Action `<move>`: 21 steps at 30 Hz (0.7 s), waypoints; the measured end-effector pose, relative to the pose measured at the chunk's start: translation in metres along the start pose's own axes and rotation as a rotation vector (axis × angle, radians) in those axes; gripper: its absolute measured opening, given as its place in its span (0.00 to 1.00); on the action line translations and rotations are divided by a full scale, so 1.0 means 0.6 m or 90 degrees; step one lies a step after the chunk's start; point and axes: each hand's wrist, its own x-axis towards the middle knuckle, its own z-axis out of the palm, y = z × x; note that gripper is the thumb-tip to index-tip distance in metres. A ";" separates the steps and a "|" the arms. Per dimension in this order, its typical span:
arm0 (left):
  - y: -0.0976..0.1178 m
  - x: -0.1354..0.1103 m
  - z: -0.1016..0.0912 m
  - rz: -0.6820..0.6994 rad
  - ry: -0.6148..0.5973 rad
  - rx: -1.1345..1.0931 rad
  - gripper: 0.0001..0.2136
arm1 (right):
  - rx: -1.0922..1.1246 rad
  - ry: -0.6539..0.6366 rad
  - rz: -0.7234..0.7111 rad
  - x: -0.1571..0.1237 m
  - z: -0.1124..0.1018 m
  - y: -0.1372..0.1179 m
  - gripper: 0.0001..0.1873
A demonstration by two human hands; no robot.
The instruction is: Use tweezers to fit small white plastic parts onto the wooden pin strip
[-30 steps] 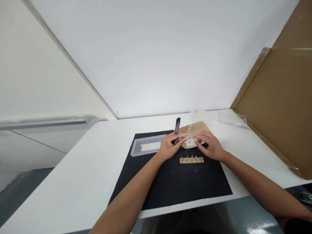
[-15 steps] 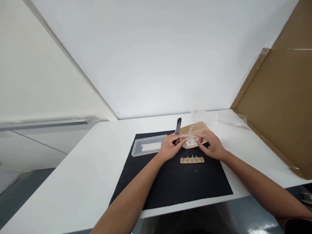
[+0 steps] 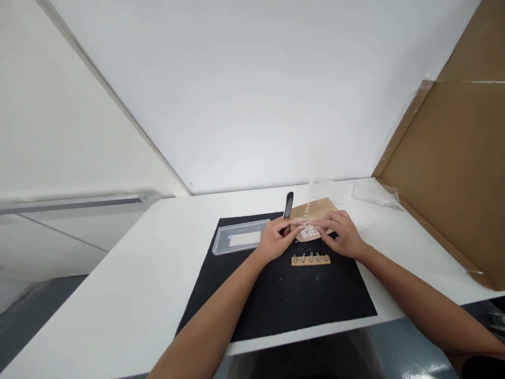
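Observation:
My left hand [image 3: 276, 239] and my right hand [image 3: 342, 234] meet over a small clear bag of white bits [image 3: 309, 229], fingertips pinching it from both sides. The bag rests above a brown paper piece [image 3: 313, 210] on the black mat [image 3: 284, 289]. Just in front of my hands lies a small wooden strip with several metal screws [image 3: 311, 259] standing in it. A black tool handle [image 3: 288, 204] sticks up behind my left hand.
A clear plastic box lid [image 3: 240, 238] lies at the mat's back left. Clear plastic packaging [image 3: 373, 192] sits at the back of the white table [image 3: 130, 295]. A large cardboard sheet [image 3: 453, 168] leans on the right.
My hands stay on the bag; the fingers have shifted slightly, with the right fingertips drawing closer to the left.

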 end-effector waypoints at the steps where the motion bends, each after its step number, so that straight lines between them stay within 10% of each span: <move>1: 0.000 0.000 0.000 -0.001 0.002 0.000 0.14 | 0.001 0.006 0.001 -0.001 0.001 0.001 0.19; 21: -0.003 -0.002 0.005 0.041 0.010 0.069 0.14 | -0.076 -0.072 -0.063 0.000 0.002 -0.013 0.32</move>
